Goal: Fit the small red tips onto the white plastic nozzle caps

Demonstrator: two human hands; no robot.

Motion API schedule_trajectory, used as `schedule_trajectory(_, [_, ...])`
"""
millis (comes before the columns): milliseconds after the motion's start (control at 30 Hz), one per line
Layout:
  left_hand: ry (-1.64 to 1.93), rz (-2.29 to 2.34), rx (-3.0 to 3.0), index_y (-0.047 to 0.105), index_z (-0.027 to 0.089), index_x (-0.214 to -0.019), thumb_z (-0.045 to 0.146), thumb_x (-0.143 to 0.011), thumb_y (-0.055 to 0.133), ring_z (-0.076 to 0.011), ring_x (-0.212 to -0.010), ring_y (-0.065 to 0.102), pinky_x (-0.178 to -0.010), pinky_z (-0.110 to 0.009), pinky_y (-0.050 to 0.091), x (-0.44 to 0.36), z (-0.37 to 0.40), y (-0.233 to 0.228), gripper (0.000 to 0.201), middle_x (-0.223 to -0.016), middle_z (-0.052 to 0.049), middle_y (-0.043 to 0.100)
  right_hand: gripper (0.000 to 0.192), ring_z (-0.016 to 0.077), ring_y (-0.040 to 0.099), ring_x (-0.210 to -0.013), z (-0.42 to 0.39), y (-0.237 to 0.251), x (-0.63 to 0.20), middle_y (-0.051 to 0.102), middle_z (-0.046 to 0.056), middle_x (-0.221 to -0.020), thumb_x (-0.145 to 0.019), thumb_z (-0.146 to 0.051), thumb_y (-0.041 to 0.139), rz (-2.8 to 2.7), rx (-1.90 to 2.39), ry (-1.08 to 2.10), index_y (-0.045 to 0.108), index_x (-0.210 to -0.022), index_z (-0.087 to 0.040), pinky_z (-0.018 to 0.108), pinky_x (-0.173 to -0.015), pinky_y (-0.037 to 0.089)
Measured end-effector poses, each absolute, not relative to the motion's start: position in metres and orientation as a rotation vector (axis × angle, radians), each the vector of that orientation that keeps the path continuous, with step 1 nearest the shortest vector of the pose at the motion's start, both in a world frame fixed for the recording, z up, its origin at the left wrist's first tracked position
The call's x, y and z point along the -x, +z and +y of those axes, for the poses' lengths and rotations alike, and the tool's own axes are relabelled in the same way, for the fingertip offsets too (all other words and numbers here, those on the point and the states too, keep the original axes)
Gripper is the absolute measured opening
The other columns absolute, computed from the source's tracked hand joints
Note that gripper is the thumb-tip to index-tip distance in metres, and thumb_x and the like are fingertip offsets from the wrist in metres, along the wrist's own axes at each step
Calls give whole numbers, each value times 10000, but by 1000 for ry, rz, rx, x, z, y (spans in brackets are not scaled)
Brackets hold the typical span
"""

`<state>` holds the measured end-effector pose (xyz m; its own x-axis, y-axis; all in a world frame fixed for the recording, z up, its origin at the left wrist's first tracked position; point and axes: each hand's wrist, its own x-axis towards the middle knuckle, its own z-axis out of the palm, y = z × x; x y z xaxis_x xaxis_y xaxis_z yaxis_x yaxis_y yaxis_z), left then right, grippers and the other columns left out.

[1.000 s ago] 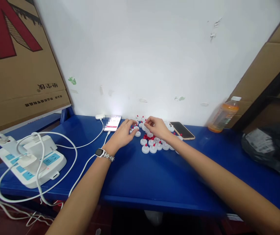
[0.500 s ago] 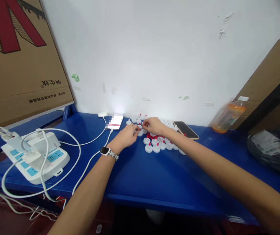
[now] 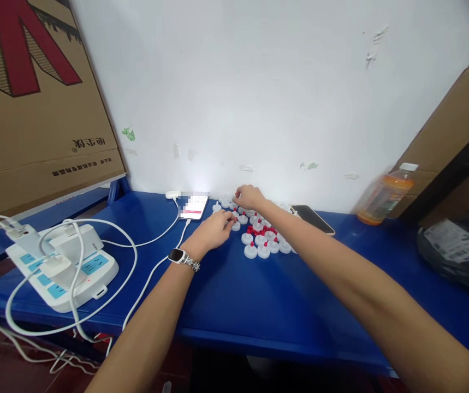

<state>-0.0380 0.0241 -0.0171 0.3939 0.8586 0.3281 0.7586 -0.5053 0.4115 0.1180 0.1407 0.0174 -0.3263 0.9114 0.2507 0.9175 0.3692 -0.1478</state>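
My left hand (image 3: 214,229) rests at the left of a group of white nozzle caps (image 3: 263,250). Its fingers are curled together against a white nozzle cap with a red tip; how firmly they grip it is partly hidden. Over the back of the group is my right hand (image 3: 251,195), thumb and fingertips pinched on a small red tip above a white nozzle cap. Many of the white caps stand upright with red tips on their nozzles. Among them lies a pile of loose red tips (image 3: 267,231). My right forearm hides part of the group.
A lit phone (image 3: 195,210) lies left of the caps, a second phone (image 3: 314,219) to the right. White cables run to a power strip (image 3: 82,292). An orange drink bottle (image 3: 385,196) and black bag (image 3: 455,245) are at right. Behind the blue table (image 3: 259,305) stands a wall.
My right hand has moved up and back, from beside my left fingers to the rear caps. My left hand stays at nearly the same place. The view has shifted slightly.
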Motion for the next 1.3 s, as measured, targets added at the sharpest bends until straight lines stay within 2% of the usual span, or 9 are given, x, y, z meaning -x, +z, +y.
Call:
schedule_trajectory(267, [783, 1452, -2466, 637, 202, -987, 367, -985, 400, -220, -830, 643, -768, -351, 507, 39, 22, -16, 289, -987, -91, 657, 190, 231, 667, -925, 145, 12, -116, 756, 113, -954, -828, -263, 612, -2278, 1638, 75, 752, -913, -165, 318, -835, 450])
schedule_trajectory(433, [982, 1555, -2408, 597, 185, -1096, 366, -964, 460, -267, -1001, 615, -880, -416, 508, 37, 18, -9, 262, -1108, -126, 613, 221, 179, 648, -824, 121, 25, -129, 742, 62, -869, -867, -312, 572, -2171, 1559, 117, 730, -946, -179, 271, -759, 442])
schedule_trajectory(567, [1176, 1554, -2348, 509, 183, -1269, 414, -925, 551, -291, -1120, 576, -962, -453, 483, 33, 12, -2, 416, -1235, -145, 567, 217, 140, 554, -609, 77, 28, -141, 633, 2, -636, -854, -349, 592, -2013, 1330, 328, 712, -861, -168, 258, -612, 392])
schedule_trajectory(667, [1099, 1441, -2330, 541, 200, -1222, 437, -919, 563, -274, -1058, 616, -908, -423, 505, 29, 10, -1, 385, -1163, -116, 631, 232, 124, 483, -559, 46, 21, -149, 536, -34, -573, -848, -387, 612, -1966, 1190, 433, 705, -819, -176, 259, -569, 346])
schedule_trajectory(767, [952, 1322, -2314, 590, 211, -1123, 447, -933, 536, -241, -894, 659, -800, -380, 521, 26, 11, -2, 308, -1015, -80, 690, 311, 129, 478, -579, 32, 13, -157, 541, -26, -598, -890, -446, 563, -1940, 1145, 499, 701, -817, -176, 266, -584, 339])
schedule_trajectory(833, [920, 1295, -2328, 597, 200, -1108, 445, -935, 529, -230, -859, 657, -783, -373, 519, 25, 11, -3, 308, -1015, -86, 694, 355, 142, 500, -624, 30, 9, -164, 592, -3, -645, -930, -452, 504, -1982, 1158, 479, 702, -822, -178, 278, -629, 347])
schedule_trajectory(1000, [883, 1326, -2398, 597, 186, -1188, 435, -953, 485, -231, -924, 636, -863, -400, 515, 26, 15, -7, 361, -1072, -105, 654, 186, 226, 542, -892, 34, 6, -178, 683, 50, -832, -878, -307, 572, -2268, 1306, 142, 733, -852, -217, 365, -841, 310])
schedule_trajectory(1300, [857, 1376, -2423, 597, 190, -1229, 439, -967, 452, -236, -953, 621, -903, -418, 506, 28, 17, -8, 389, -1085, -108, 617, 115, 284, 489, -1008, 35, 6, -175, 630, 93, -948, -813, -340, 684, -2497, 1433, -34, 758, -818, -251, 427, -893, 265])
